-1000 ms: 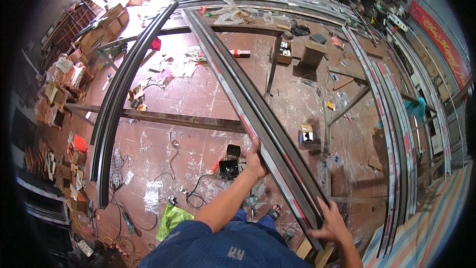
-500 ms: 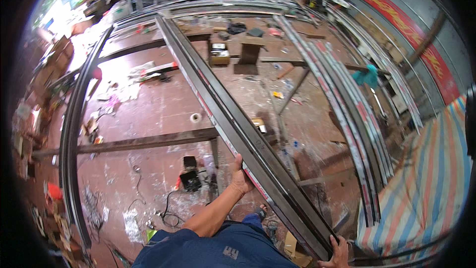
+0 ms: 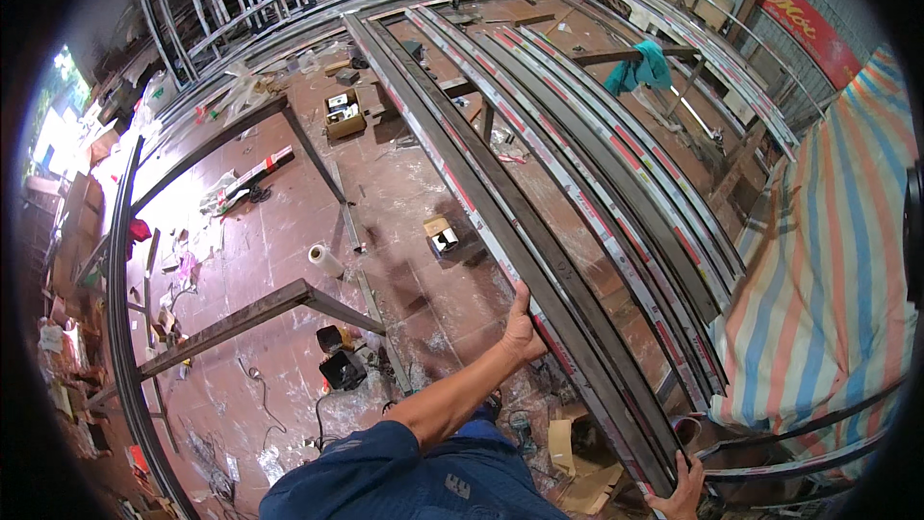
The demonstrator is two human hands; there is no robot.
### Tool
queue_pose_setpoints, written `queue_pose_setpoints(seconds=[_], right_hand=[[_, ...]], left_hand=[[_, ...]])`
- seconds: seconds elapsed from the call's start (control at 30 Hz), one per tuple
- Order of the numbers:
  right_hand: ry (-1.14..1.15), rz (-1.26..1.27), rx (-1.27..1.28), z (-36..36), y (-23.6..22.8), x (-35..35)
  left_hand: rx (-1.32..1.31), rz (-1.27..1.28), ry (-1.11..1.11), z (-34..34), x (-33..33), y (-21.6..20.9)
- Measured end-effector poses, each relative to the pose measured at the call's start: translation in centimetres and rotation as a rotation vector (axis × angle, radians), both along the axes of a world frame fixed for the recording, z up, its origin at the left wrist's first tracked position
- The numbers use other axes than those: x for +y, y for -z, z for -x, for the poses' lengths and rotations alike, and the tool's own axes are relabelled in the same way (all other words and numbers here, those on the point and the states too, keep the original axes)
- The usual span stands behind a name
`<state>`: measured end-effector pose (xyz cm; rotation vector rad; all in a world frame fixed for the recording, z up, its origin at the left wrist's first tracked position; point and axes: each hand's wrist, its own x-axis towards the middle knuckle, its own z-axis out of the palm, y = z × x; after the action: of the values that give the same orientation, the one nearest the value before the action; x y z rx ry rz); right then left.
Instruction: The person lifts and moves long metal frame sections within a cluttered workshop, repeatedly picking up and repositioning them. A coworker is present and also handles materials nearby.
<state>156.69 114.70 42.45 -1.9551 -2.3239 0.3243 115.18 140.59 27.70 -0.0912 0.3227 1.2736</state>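
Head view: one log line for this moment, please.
left hand on long metal rail side | right hand at rail's near end | rail lies beside other rails | striped tarp right

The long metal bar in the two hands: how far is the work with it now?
Done: several long bars already lie side by side on the stands. In hand: the left hand grips the side of the long metal bar, the right hand holds its near end, and it lies beside the others. Left: both hands are on it, so it is not yet released.
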Motion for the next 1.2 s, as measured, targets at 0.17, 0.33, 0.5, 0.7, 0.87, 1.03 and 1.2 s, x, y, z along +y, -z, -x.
queue_pose_setpoints(seconds=[0.17,0.33,0.5,0.7,0.87,1.03,1.2], right_hand=[[0.149,0.263,0.066,-2.8,-1.4,1.5],[0.287,0.413,0.071,-7.9,4.5,1.9],[0.296,0.252,-0.008,-10.7,9.0,2.4],[0.588,0.044,-0.105,-11.9,11.5,3.6],[0.581,-0.034,-0.156,-11.4,12.1,4.3],[0.545,-0.1,-0.173,-13.1,14.2,5.0],[0.557,-0.064,-0.202,-11.7,13.5,7.4]], left_hand=[[0.137,0.21,-0.083,-4.6,4.2,0.3],[1.23,0.355,-0.266,-3.9,10.2,1.2],[1.201,0.184,-0.151,-3.5,11.9,3.7],[1.243,0.16,-0.053,-7.0,15.5,4.8],[1.239,0.192,-0.099,-7.9,16.6,5.4],[1.245,0.192,0.119,-8.5,18.0,3.5],[1.402,-0.049,0.323,-1.7,15.9,3.5]])
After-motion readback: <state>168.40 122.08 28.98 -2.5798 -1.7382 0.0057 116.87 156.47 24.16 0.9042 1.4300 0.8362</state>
